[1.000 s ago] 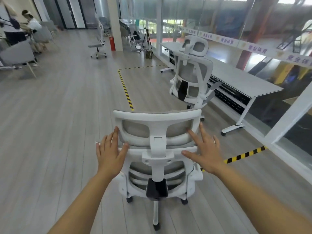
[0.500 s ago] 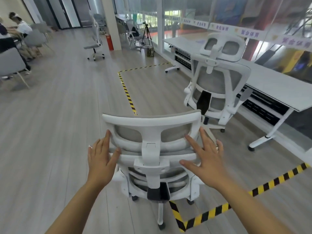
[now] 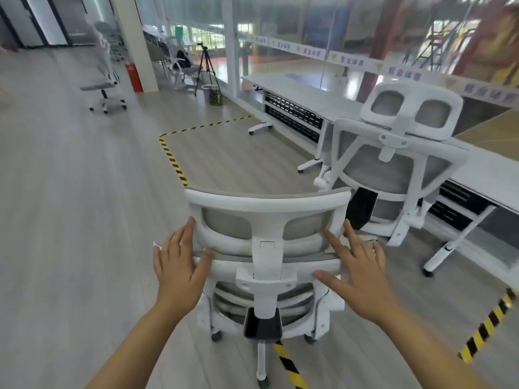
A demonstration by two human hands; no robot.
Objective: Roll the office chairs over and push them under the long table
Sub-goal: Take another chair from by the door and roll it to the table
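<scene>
— Where's the white-framed grey mesh office chair?
— Near centre, between both hands, well left of the long white table.
— Gripped?
— No. Left hand and right hand press flat-fingered on its back.

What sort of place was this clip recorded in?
Most likely an open-plan office or shared workspace: white mesh office chairs on castors, a long white table beside a glass partition wall, and yellow-black hazard tape marking a zone on the wood-look floor.
</scene>
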